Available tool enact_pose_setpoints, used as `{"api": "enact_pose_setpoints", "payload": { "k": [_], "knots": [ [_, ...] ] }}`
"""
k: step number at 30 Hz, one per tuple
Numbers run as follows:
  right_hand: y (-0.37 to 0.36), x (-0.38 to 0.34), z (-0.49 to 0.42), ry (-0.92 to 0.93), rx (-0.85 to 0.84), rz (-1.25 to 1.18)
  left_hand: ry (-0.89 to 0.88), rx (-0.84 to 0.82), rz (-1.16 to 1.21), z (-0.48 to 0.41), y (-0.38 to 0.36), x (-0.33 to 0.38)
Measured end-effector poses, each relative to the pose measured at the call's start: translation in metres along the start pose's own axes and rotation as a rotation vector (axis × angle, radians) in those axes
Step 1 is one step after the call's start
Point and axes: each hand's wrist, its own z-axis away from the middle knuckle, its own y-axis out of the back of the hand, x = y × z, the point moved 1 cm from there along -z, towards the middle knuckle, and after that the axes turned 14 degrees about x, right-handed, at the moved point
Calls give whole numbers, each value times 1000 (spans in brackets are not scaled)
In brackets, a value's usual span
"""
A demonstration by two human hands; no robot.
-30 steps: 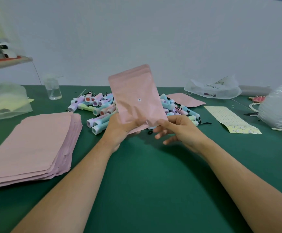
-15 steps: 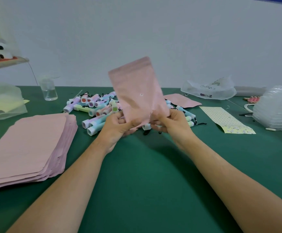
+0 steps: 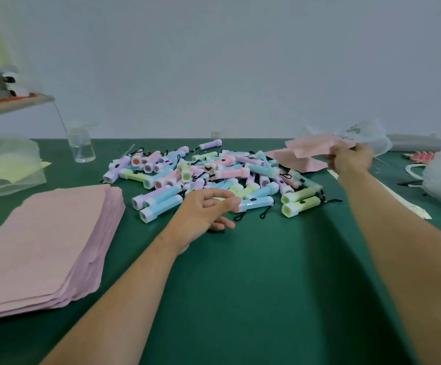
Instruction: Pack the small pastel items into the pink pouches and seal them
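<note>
- The pink pouch (image 3: 317, 146), held up by both hands half a second ago, is now far right, above a loose pouch (image 3: 310, 165) lying flat.
- The right hand (image 3: 349, 159) pinches its edge; the left hand (image 3: 206, 214), fingers loosely curled and empty, reaches the pastel items (image 3: 230, 173).
- Risk: tangled black cords (image 3: 265, 214) may drag extra items out.

- A single wide-angle view from the person's head looks forward and down across the green tabletop (image 3: 253, 285) to the wall (image 3: 240, 61).
- It sits close: both forearms enter from the bottom edge, left hand (image 3: 201, 214) near centre, right hand (image 3: 351, 160) farther off at right.
</note>
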Motion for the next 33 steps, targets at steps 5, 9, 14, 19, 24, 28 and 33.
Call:
{"api": "enact_pose_setpoints", "payload": {
  "k": [5,9,14,19,24,28,33],
  "knots": [
    [-13,12,0,-158,-90,-145,0,14,-4,-3,3,-2],
    [-4,18,13,-84,-48,202,23,31,37,-1,3,2],
    [11,1,63,186,-20,309,23,124,28,5,-1,10],
    [20,-12,151,362,-201,222,-158,323,43,18,-3,16],
    [26,4,220,564,-409,262,-307,637,-100,22,12,43],
    [29,1,230,914,-510,493,-326,987,-878,22,59,66],
    [33,1,213,1158,-585,918,338,783,-1311,20,125,76]
  ]
}}
